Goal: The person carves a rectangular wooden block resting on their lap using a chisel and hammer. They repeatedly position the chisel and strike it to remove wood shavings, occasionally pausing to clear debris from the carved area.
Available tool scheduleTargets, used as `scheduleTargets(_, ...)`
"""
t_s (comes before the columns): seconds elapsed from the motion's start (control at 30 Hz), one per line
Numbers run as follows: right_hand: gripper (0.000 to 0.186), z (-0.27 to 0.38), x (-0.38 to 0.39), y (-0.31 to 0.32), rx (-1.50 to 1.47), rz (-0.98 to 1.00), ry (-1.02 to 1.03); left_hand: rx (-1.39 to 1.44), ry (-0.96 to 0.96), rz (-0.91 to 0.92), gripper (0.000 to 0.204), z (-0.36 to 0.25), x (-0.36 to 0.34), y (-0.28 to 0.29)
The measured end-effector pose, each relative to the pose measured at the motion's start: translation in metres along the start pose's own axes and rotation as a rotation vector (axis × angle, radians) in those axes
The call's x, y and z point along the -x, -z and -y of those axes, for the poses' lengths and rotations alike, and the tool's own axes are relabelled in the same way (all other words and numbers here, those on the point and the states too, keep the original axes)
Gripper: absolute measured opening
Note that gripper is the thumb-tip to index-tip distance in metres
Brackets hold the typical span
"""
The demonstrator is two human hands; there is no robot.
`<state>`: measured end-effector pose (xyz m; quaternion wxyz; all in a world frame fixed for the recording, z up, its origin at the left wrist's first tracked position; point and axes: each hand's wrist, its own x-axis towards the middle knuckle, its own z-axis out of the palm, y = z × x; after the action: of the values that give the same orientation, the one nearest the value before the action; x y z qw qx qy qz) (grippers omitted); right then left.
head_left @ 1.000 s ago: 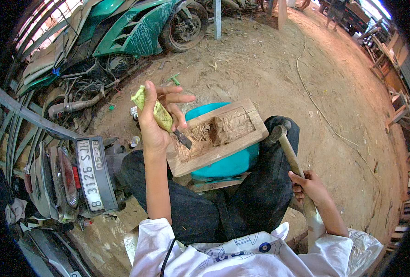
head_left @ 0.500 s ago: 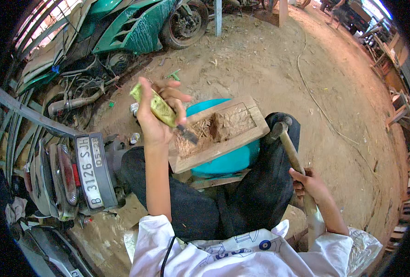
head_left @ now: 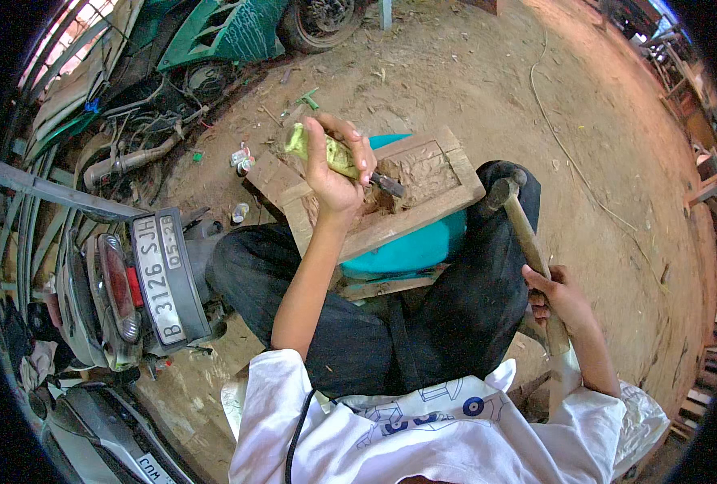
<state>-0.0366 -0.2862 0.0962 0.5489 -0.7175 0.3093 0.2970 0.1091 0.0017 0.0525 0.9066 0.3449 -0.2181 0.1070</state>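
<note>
My left hand [head_left: 334,165] is wrapped round a chisel's yellow-green handle [head_left: 298,141], its dark blade [head_left: 386,184] over the middle of the recess in a carved wooden block [head_left: 419,230]. The recess is rough and chipped, inside a squared rim. The block lies tilted on a turquoise plastic stool or similar surface [head_left: 403,252] between my knees, with another board [head_left: 273,184] at its left. My right hand [head_left: 552,297] grips the wooden handle of a hammer [head_left: 526,230]; its dark metal head [head_left: 502,192] rests by my right knee.
A dusty green motorcycle [head_left: 221,28] stands at upper left. Another motorbike's tail [head_left: 108,286] with a plate is close on my left, beside metal bars [head_left: 68,189]. Small litter [head_left: 241,161] lies near the block. A thin cord [head_left: 568,153] crosses the dirt floor; wooden pieces [head_left: 701,185] line the right.
My left hand has moved right with the chisel and its fingers have curled round the handle. The blade has shifted toward the recess's middle. The whole view has shifted slightly.
</note>
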Motion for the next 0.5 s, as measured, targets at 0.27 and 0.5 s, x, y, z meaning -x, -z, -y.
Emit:
scheduleTargets(0.27,0.032,-0.0014,-0.0008,0.0019,-0.023,0.037,0.013,-0.078,-0.017,0.01,0.044,0.0038,-0.0001,0.0025)
scheduleTargets(0.5,0.032,0.0027,0.0028,-0.0021,-0.031,0.017,0.007,-0.152,-0.094,0.036,0.044,0.0025,-0.0004,0.0046)
